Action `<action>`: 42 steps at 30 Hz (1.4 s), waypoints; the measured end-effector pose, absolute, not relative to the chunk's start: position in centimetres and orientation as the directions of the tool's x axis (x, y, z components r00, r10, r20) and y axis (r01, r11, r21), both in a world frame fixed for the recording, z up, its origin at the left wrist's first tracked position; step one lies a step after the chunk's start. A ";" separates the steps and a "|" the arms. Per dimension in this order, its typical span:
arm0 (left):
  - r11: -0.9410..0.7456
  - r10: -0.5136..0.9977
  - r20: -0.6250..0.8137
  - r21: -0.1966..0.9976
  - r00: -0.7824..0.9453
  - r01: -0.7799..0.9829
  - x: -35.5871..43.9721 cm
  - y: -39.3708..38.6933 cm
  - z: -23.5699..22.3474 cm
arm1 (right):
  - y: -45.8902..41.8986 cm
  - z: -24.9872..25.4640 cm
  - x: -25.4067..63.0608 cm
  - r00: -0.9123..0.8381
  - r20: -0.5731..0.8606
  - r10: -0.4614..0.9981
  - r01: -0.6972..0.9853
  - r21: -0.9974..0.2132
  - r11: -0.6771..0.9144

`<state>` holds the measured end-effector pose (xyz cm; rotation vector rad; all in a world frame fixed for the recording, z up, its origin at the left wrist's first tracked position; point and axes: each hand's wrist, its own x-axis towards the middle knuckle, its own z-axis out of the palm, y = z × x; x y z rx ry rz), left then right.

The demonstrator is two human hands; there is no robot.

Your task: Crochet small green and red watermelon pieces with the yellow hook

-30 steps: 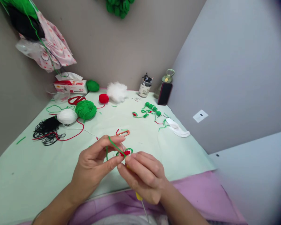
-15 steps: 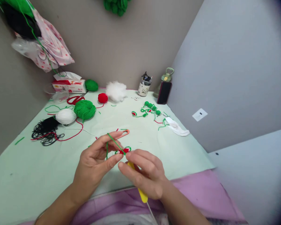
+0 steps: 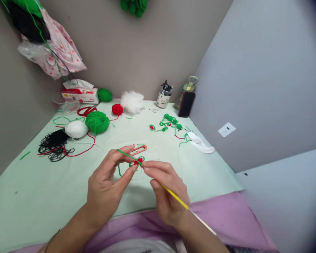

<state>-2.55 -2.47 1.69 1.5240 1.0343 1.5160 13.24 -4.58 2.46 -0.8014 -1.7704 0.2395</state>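
Observation:
Between thumb and fingers, my left hand [image 3: 107, 175] pinches a small crochet piece [image 3: 139, 160] in red, white and green. Green yarn [image 3: 125, 153] runs over the left index finger down to the piece. My right hand [image 3: 170, 193] grips a crochet hook [image 3: 177, 199] with a yellow handle and a pale metal shaft sticking out behind. The hook's front tip meets the piece beside the left fingertips; the stitch there is too small to make out. Just beyond the left fingers lies an orange stitch-marker-like pin [image 3: 140, 149] on the pale green cloth [image 3: 76, 186].
At the left are a green yarn ball [image 3: 97, 122], a white yarn ball [image 3: 76, 129], black yarn [image 3: 55, 144] and red scissors [image 3: 86, 111]. Behind stand a red ball [image 3: 117, 109], white stuffing [image 3: 132, 102], a jar [image 3: 163, 97] and a phone [image 3: 186, 104]. Small green crochet pieces [image 3: 174, 121] lie right.
My right hand has turned the crochet hook from a steep angle to a flatter slant, its rear end swinging out to the right. The left hand still pinches the crochet piece, now slightly higher.

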 end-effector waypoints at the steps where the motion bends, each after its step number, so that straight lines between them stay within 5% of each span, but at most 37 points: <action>1: -0.398 0.917 0.399 0.917 -0.017 0.037 -2.6 -2.4 1.8 | -4.6 2.5 13.2 -0.120 0.754 0.646 0.365 -0.571 0.735; 8: -0.213 0.964 0.226 0.972 0.138 -0.104 -3.3 -2.0 2.2 | -3.7 2.6 12.7 0.138 0.512 0.848 0.005 -0.856 0.517; 18: -0.418 0.894 0.396 0.906 0.208 0.070 -3.5 -1.7 1.7 | -2.8 2.8 13.1 0.042 0.137 0.990 -0.376 -0.915 0.143; 30: -0.536 0.844 0.526 0.826 0.103 0.174 -2.7 -1.8 1.9 | -3.7 2.9 12.2 0.151 0.299 0.942 -0.289 -0.898 0.331; 39: -0.255 0.960 0.252 0.967 0.120 0.015 -3.0 -1.8 3.2 | -4.6 2.7 12.2 0.053 0.636 0.770 0.118 -0.769 0.628; 42: -0.165 0.965 0.176 0.984 0.195 -0.072 -3.4 -1.7 3.5 | -4.3 3.1 12.5 0.054 0.568 0.821 0.029 -0.823 0.567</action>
